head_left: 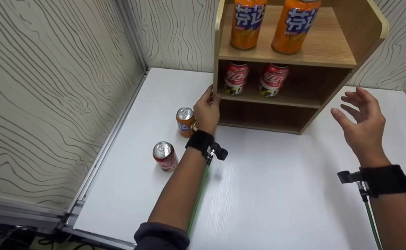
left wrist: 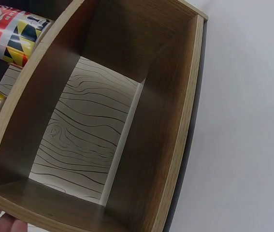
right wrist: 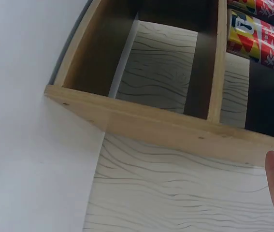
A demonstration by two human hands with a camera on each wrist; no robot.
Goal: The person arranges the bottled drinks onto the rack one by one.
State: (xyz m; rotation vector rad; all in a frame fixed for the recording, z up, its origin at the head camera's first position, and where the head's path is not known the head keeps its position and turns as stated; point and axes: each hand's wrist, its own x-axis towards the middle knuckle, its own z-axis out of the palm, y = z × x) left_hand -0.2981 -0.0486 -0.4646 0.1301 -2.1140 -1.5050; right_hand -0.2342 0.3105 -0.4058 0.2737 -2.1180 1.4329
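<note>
White table (head_left: 269, 187): left hand (head_left: 207, 113) clamps the shelf (head_left: 286, 60) at left, seemingly steadying it — right hand (head_left: 365, 125), fingers apart, should probably grip next.

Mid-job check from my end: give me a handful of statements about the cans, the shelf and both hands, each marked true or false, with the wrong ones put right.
1. Two orange cans stand on the top level of the shelf. True.
2. Three red cans stand on the middle level. False: two show there.
3. The left hand touches the left side of the shelf. True.
4. The right hand holds a can. False: it holds nothing.
5. On the table, the red can stands nearer the shelf than the orange can. False: the orange can is nearer.
</note>
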